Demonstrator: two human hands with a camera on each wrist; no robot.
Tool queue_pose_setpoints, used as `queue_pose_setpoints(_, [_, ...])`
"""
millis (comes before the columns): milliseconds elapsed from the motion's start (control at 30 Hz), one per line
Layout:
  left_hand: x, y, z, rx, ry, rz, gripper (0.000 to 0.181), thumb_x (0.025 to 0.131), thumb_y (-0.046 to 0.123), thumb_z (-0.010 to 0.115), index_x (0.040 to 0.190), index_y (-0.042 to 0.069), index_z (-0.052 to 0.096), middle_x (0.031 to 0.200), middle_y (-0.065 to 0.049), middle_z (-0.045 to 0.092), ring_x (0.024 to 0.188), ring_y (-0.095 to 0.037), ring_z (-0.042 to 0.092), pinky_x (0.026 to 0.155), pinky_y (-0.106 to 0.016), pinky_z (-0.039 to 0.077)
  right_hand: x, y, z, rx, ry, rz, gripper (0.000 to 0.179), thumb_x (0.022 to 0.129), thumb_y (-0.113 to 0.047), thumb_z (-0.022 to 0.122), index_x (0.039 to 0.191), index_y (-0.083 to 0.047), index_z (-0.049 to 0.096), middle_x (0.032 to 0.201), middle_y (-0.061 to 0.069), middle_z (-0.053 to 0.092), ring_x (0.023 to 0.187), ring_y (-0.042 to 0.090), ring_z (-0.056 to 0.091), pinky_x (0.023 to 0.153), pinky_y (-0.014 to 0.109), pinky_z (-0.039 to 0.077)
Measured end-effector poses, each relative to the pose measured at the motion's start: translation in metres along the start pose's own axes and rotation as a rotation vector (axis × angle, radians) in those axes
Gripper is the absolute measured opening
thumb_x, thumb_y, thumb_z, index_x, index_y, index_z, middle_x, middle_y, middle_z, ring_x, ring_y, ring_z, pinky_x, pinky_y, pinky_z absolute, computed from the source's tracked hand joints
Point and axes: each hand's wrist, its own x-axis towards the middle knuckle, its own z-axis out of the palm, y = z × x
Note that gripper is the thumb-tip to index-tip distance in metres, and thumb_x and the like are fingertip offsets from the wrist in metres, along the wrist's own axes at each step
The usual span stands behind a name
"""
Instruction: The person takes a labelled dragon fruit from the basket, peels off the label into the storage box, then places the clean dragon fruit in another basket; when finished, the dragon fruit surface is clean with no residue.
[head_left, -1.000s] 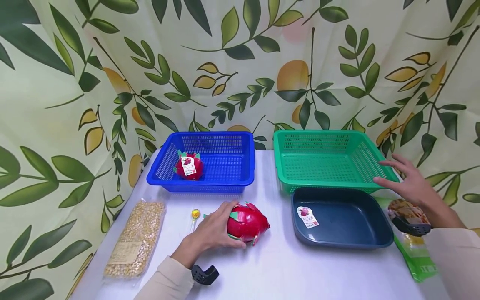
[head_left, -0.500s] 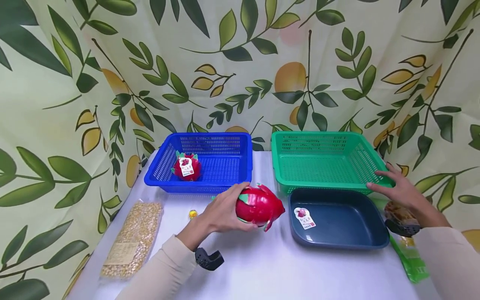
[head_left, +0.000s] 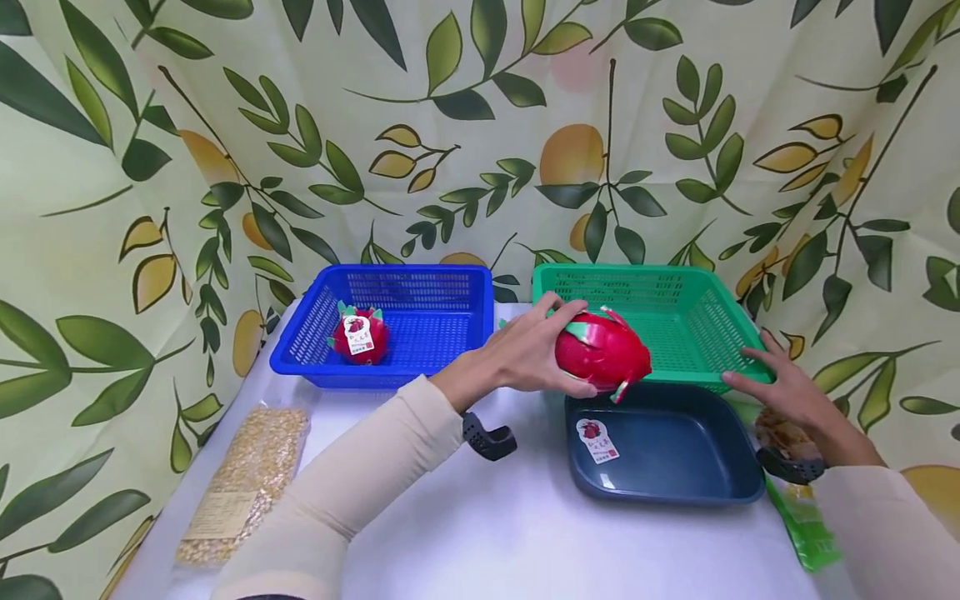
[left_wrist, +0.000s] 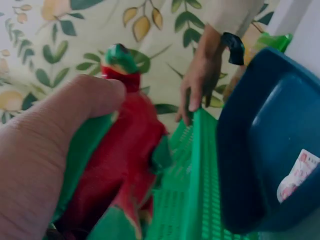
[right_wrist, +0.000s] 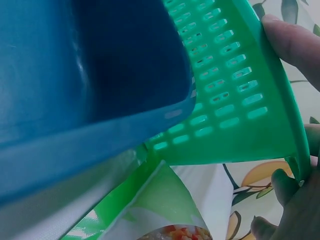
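My left hand (head_left: 525,346) holds a red dragon fruit (head_left: 606,350) with green-tipped scales, fingers over its top and thumb below. The fruit hangs over the front left of the green basket (head_left: 682,325) and overlaps the rear rim of the dark blue tub (head_left: 675,454). In the left wrist view, the thumb lies against the dragon fruit (left_wrist: 132,120). At the green basket's right front corner, my right hand (head_left: 787,387) grips the rim. The right wrist view shows its thumb on the rim of the green basket (right_wrist: 235,100) and the other fingers along the outer side.
A second dragon fruit (head_left: 363,337), with a label, lies in the blue basket (head_left: 442,333) at left. A bag of corn kernels (head_left: 247,483) lies at front left. A fruit sticker (head_left: 597,442) is on the tub's inside. A green packet (head_left: 806,525) lies right of the tub.
My left hand has lifted the dragon fruit off the table and carried it right and away to the green basket. The right hand has closed in on that basket's corner.
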Motion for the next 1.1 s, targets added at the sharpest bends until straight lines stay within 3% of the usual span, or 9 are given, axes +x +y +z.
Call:
queue_pose_setpoints(333, [0.081, 0.012, 0.042, -0.077, -0.008, -0.010, 0.095, 0.068, 0.048, 0.083, 0.146, 0.016, 0.038, 0.130, -0.002, 0.046, 0.111, -0.012, 0.047, 0.072, -0.016, 0.049, -0.007, 0.006, -0.004, 0.010, 0.015, 0.031, 0.081, 0.095, -0.039, 0.058, 0.142, 0.018, 0.024, 0.155, 0.021, -0.020, 0.134, 0.058, -0.008, 0.094, 0.078, 0.012])
queue_pose_setpoints(567, [0.118, 0.007, 0.071, -0.107, -0.037, -0.049, 0.097, 0.068, 0.045, 0.085, 0.147, 0.015, 0.037, 0.128, 0.000, 0.047, 0.111, -0.010, 0.045, 0.070, -0.016, 0.049, -0.001, -0.001, -0.001, 0.035, 0.005, 0.037, 0.081, 0.095, -0.038, 0.060, 0.143, 0.017, 0.024, 0.156, 0.019, -0.019, 0.137, 0.054, -0.007, 0.096, 0.076, 0.015])
queue_pose_setpoints(733, [0.139, 0.002, 0.092, -0.126, -0.078, -0.108, 0.097, 0.069, 0.041, 0.085, 0.149, 0.017, 0.036, 0.130, -0.001, 0.047, 0.114, -0.012, 0.044, 0.072, -0.019, 0.050, -0.001, -0.004, -0.001, 0.041, 0.016, 0.043, 0.082, 0.094, -0.039, 0.061, 0.143, 0.016, 0.025, 0.157, 0.019, -0.018, 0.138, 0.052, -0.007, 0.098, 0.075, 0.015])
queue_pose_setpoints(967, [0.155, -0.002, 0.123, -0.068, -0.098, -0.197, 0.094, 0.067, 0.043, 0.087, 0.147, 0.026, 0.041, 0.128, 0.001, 0.051, 0.114, -0.016, 0.036, 0.074, -0.026, 0.046, -0.001, -0.005, 0.000, 0.056, 0.023, 0.060, 0.083, 0.094, -0.038, 0.062, 0.144, 0.015, 0.023, 0.156, 0.020, -0.019, 0.138, 0.051, -0.008, 0.100, 0.073, 0.016])
queue_pose_setpoints(1100, [0.160, -0.002, 0.132, -0.183, -0.145, -0.218, 0.093, 0.068, 0.038, 0.088, 0.148, 0.027, 0.040, 0.127, -0.001, 0.050, 0.113, -0.017, 0.037, 0.069, -0.025, 0.048, 0.000, -0.006, 0.000, 0.052, 0.024, 0.074, 0.084, 0.093, -0.039, 0.063, 0.145, 0.015, 0.023, 0.156, 0.021, -0.018, 0.138, 0.051, -0.006, 0.100, 0.072, 0.018])
